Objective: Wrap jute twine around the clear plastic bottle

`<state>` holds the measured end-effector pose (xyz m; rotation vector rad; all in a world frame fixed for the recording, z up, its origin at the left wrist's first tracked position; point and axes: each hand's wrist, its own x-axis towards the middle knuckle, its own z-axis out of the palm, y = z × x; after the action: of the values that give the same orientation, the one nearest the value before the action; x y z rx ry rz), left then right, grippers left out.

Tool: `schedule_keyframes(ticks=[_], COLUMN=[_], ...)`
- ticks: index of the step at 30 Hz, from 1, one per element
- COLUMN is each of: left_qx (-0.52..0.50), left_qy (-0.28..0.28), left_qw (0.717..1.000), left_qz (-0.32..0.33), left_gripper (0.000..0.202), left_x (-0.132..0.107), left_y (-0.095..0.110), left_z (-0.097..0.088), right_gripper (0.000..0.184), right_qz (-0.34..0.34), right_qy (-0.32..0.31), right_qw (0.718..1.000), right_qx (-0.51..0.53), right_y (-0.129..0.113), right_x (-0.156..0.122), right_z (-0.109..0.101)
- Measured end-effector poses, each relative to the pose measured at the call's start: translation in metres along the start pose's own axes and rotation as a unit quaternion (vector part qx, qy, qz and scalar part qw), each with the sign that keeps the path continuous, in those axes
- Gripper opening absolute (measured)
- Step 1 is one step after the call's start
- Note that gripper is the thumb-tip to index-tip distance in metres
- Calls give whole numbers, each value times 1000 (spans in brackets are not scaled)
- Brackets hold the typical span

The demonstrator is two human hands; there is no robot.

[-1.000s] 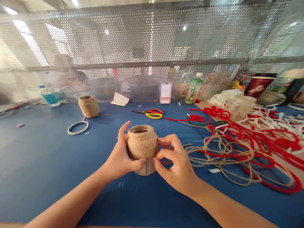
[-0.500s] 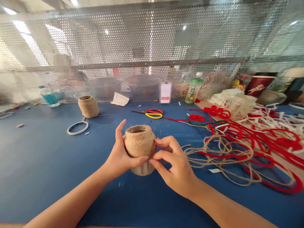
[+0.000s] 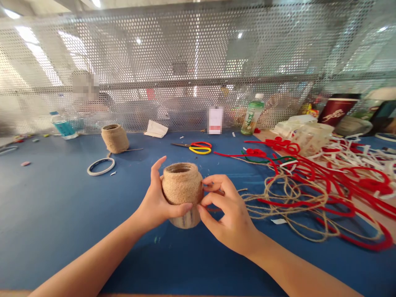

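A jar (image 3: 182, 187) wrapped in jute twine stands upright before me, its lower part bare of twine and pale. My left hand (image 3: 159, 202) grips it from the left, with the thumb across the front and another finger raised. At the jar's right side, the fingers of my right hand (image 3: 227, 210) pinch the twine close to the wall; the pinched strand itself is mostly hidden. Beyond that hand, loose jute twine (image 3: 262, 210) lies in tangled loops on the blue table.
Scissors (image 3: 200, 147) with red and yellow handles lie behind the jar. A second twine-wrapped jar (image 3: 115, 139) and a tape roll (image 3: 101, 166) are at the left. Red fuzzy stems (image 3: 349, 210) and white scraps crowd the right. Bottles (image 3: 252, 115) stand along the perforated metal screen (image 3: 173, 49).
My right thumb has shifted slightly right and up along the jar's side. The left hand keeps its grip, and the jar stays nearly in place.
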<state>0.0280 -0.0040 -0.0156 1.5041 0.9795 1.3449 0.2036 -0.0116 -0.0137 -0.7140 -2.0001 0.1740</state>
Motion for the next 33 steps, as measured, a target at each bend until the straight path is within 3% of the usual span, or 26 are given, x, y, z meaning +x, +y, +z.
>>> schedule_keyframes(ticks=[7, 13, 33], left_qx=[7, 47, 21], left_qy=[-17, -21, 10], left_qw=[1000, 999, 1000], left_qz=[-3, 13, -7], left_gripper=[107, 119, 97], left_x=[0, -1, 3], left_y=[1, 1, -1], left_z=[-2, -3, -3], right_gripper=[14, 14, 10], right_qz=[17, 21, 11], right_qy=[-11, -12, -11], right_qw=[1000, 1000, 1000], right_qx=[9, 19, -4], right_y=[-3, -3, 2], right_x=[0, -1, 3], right_z=[-2, 0, -5])
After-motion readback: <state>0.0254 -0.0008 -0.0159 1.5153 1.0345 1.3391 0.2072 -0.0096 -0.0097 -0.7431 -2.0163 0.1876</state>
